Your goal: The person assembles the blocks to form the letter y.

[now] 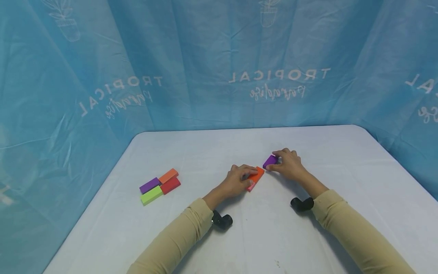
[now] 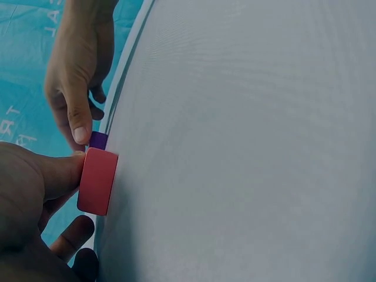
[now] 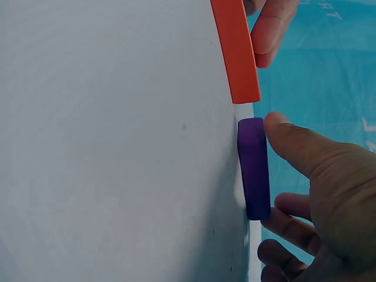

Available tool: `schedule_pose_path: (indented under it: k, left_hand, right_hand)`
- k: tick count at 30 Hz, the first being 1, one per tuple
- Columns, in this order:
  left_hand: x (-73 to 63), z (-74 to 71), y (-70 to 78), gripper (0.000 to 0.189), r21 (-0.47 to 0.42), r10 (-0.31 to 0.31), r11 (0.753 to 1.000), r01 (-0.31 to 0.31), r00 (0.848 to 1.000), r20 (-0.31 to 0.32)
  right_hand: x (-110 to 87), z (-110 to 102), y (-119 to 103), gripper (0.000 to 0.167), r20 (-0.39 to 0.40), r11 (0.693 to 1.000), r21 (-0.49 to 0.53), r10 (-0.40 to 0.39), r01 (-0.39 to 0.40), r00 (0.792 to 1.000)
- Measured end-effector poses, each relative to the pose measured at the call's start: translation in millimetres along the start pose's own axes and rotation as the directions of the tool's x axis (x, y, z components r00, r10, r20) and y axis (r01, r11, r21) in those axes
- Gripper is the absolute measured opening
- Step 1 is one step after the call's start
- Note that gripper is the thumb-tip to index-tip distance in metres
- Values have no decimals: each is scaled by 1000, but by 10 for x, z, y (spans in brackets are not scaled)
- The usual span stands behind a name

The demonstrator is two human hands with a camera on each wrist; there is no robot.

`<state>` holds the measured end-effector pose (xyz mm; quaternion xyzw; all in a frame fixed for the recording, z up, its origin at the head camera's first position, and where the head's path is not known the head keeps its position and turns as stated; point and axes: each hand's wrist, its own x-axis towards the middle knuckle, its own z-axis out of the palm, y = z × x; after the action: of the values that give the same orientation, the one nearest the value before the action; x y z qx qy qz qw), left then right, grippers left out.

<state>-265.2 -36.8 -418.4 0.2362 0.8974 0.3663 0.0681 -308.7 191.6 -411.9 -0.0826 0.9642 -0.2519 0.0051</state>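
Squaring the purple block (image 1: 270, 161) up with the orange block (image 1: 259, 174) looks, from where I stand, like the step in hand. The purple one sits just beyond the orange block's far end, a slim gap between them, and the right hand (image 1: 289, 164), to the orange block's right, has it pinched between thumb and fingers. The left hand (image 1: 235, 181), on the orange block's left, grips that block, with a pinkish-red block (image 1: 251, 187) showing at its near end. I'd hold the orange piece firm and slide only the purple one, slowly, thumb kept clear of the gap. A cluster of four blocks (image 1: 170, 185) lies well left of the orange block, safely away from any nudge.
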Motion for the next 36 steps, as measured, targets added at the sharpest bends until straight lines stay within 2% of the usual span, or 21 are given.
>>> schedule_pose_path:
  k: [7, 22, 36]
  left_hand:
    - [6, 9, -6, 37, 0, -22, 1000, 22, 1000, 4]
    - [1, 4, -3, 37, -7, -18, 1000, 18, 1000, -4]
    - [-10, -4, -16, 37, -7, 26, 1000, -26, 1000, -3]
  right_hand:
    - [-9, -50, 57, 64, 4, 1000, 30, 7, -7, 1000]
    - [12, -31, 187, 52, 11, 996, 80, -26, 25, 1000]
    - [33, 16, 83, 51, 31, 996, 84, -21, 18, 999]
